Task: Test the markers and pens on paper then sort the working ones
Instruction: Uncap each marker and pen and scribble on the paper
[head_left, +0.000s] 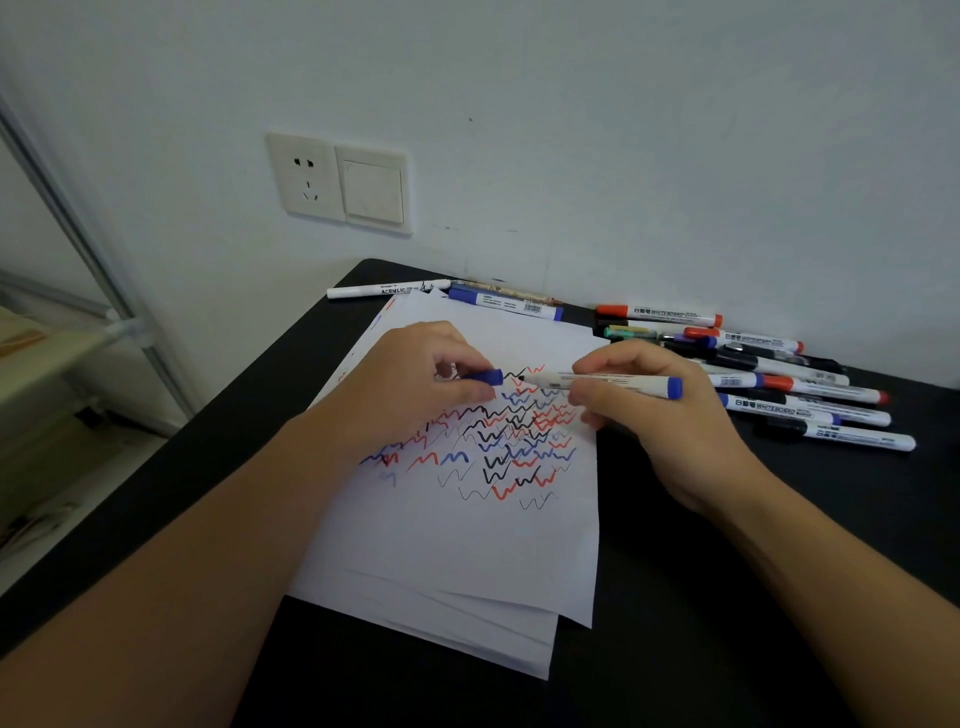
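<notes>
The marker (602, 383), uncapped, is pinched in the right hand (660, 415) over the paper (467, 545); the left hand (415, 384) pinches its blue cap (485, 376). Many squiggles show much testing done. A pile (789, 384) lies right on the counter (727, 597), few markers (452, 296) behind; sorting looks unfinished.

The paper (462, 545) is lying matt and smooth, its ink squiggles drying flat. The table (675, 623) is showing a matt black top. The marker (608, 383) is gleaming a little, smooth white plastic with a blue end, and the cap (485, 376) is looking like blue plastic too. The socket (306, 176) and switch (373, 189) are catching light on smooth plastic against a matt painted wall (623, 130).
</notes>
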